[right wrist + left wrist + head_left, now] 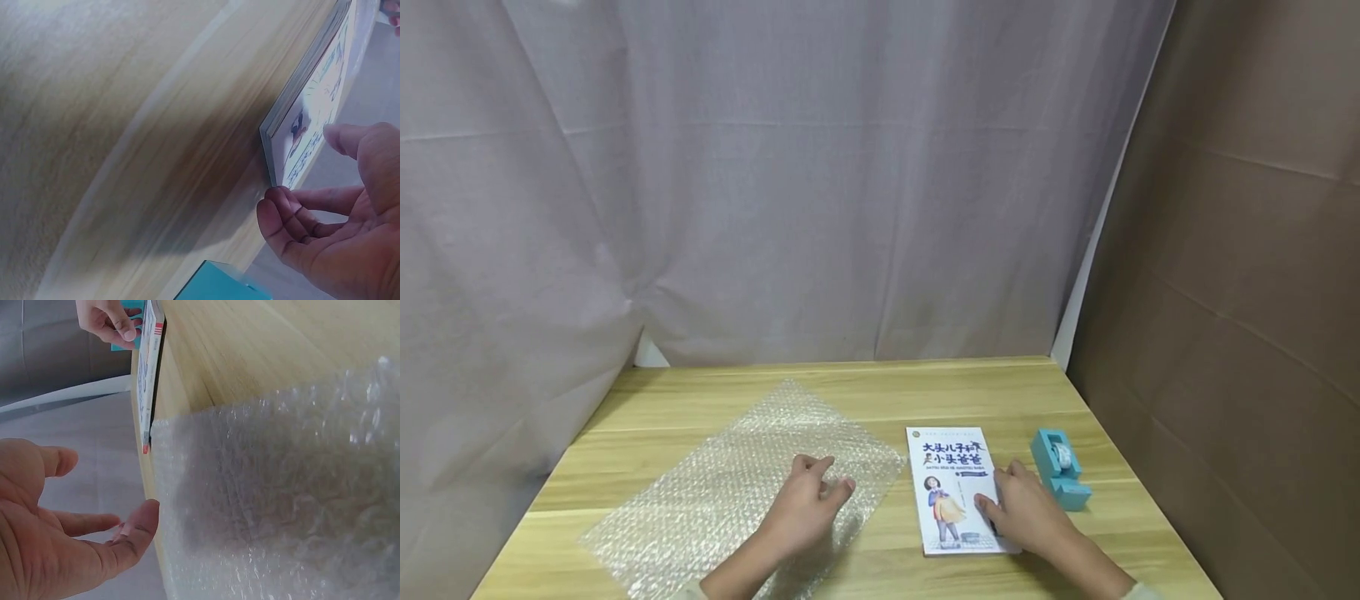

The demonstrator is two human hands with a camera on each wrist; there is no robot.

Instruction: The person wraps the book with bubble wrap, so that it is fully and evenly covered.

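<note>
A white children's picture book (951, 500), cover up, lies on the table at the right of centre. My right hand (1030, 508) is at its right edge, the thumb over the cover and the fingers curled at the side; the right wrist view shows the fingertips right at the book's corner. My left hand (808, 504) hovers over a sheet of clear bubble wrap (700, 492), fingers loosely bent and holding nothing. In the left wrist view the palm (37, 550) faces the wrap, with space between thumb and fingers.
A turquoise tape dispenser (1060, 471) with a roll in it stands just right of my right hand. The wooden table (985, 387) ends at a grey curtain (820, 208) behind and a brown one (1232, 275) on the right.
</note>
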